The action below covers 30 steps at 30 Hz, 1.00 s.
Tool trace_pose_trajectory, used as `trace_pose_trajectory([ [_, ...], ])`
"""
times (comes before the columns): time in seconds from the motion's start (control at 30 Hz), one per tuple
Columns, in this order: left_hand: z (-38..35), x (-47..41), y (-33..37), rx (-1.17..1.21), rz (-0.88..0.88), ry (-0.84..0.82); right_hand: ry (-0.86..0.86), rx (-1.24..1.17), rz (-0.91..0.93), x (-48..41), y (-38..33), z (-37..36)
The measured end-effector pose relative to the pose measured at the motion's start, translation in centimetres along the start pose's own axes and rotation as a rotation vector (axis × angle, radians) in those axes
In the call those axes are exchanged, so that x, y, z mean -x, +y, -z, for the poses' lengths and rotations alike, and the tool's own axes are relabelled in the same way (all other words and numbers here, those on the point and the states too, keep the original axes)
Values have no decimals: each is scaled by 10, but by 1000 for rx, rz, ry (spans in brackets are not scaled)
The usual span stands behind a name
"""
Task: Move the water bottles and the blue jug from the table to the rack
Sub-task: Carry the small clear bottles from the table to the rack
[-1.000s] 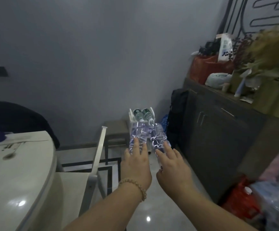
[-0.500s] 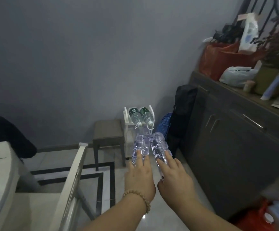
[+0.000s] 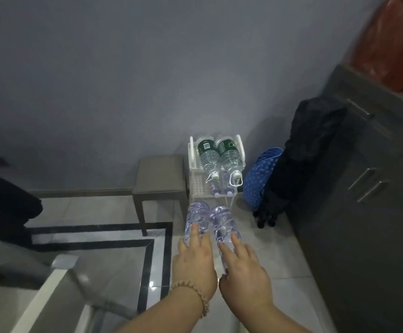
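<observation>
I hold two clear water bottles side by side, bases pointing forward. My left hand [image 3: 194, 265] grips the left bottle [image 3: 197, 218]; my right hand [image 3: 242, 277] grips the right bottle [image 3: 223, 224]. Both bottles hover just short of the white rack [image 3: 192, 162], which stands on the floor against the wall. Two big green-labelled bottles [image 3: 207, 152] lie on the rack's top tier, caps toward me. On the lower tier lie smaller bottles [image 3: 216, 186], partly hidden. The blue jug is out of view.
A grey stool [image 3: 159, 175] stands left of the rack. To its right lean a blue dotted bag [image 3: 259, 176] and a black bag [image 3: 308, 150], beside a dark cabinet [image 3: 368, 188]. A chair frame [image 3: 44, 292] is near left; the floor is tiled.
I have moved closer to the rack and the view has tilted down. The table has left the view, and both bottles have come nearer the rack's front.
</observation>
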<state>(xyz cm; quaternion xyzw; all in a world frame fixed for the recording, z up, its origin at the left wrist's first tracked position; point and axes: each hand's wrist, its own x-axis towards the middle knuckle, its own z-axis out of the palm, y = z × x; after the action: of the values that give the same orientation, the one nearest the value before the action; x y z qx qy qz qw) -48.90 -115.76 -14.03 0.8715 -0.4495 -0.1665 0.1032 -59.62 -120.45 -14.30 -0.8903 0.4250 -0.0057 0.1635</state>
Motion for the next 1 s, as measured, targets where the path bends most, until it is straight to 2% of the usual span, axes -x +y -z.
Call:
trace_pose_trajectory([
  [0.17,-41,-97,16,16,106,-22,-121,-29,76,-103,55,-28],
  [0.23,-59,-130,19,23,138,-36,-120,-32,101,-134,71,-41],
  [0.4,-110,-213,16,55,131,-55,-151,-25,59,-208,109,-92],
  [0.53,-163,-281,-11,100,109,-10,-136,-31,47,-270,129,-158],
  [0.77,-258,-405,-80,176,-24,187,119,-176,4,-388,145,-287],
  [1.0,-332,-478,-103,253,-48,376,254,-228,80,-475,177,-358],
])
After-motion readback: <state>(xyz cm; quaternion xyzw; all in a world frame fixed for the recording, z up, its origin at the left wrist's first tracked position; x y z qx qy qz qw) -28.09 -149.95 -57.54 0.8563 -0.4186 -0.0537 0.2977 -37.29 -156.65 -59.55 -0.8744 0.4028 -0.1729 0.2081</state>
